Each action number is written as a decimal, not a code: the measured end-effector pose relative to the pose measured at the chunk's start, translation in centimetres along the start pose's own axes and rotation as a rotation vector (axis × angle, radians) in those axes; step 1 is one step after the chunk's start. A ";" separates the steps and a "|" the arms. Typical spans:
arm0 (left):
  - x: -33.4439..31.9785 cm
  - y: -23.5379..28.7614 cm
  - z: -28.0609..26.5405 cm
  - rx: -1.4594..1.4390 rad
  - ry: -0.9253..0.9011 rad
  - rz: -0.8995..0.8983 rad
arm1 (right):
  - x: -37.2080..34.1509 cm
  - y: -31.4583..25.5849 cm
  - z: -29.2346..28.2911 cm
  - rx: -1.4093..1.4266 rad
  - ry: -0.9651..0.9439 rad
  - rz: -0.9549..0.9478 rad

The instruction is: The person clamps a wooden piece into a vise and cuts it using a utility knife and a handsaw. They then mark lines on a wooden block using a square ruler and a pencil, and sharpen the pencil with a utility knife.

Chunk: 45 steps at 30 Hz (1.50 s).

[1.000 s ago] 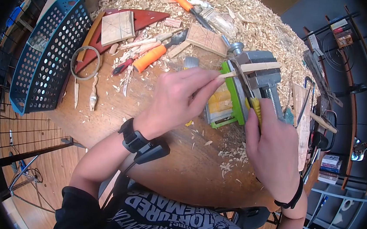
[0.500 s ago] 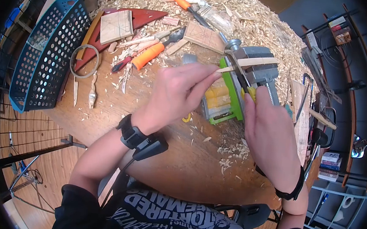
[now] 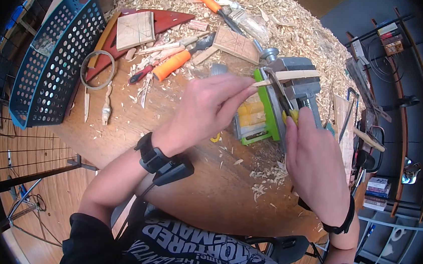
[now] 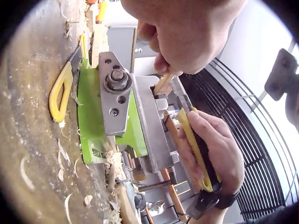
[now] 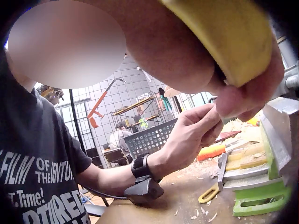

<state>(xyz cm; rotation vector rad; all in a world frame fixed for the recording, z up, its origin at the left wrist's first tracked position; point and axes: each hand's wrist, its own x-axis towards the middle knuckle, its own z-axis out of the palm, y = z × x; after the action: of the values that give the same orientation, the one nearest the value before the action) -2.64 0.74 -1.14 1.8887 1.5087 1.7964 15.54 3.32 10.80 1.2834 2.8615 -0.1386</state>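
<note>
At the vise (image 3: 293, 63), left fingers (image 3: 239, 86) pinching stick (image 3: 297, 75), end hidden, right fingers (image 3: 307, 122) gripping knife (image 4: 188, 130).

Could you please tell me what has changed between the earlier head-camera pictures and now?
The right hand and its yellow-handled tool moved slightly away from the body up to half a second ago, then drew back a little toward it. Nothing was taken up or let go: the left hand still pinches the wooden strip; the vise stayed put.
</note>
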 end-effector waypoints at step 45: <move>0.1 0.8 -0.4 0.052 -0.021 -0.102 | -1.3 -0.2 1.7 0.069 0.191 0.038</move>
<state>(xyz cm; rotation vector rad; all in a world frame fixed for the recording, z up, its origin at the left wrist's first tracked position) -2.55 0.18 -0.40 1.8110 1.6281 1.7049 16.17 2.10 9.15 1.4364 3.0126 -0.1225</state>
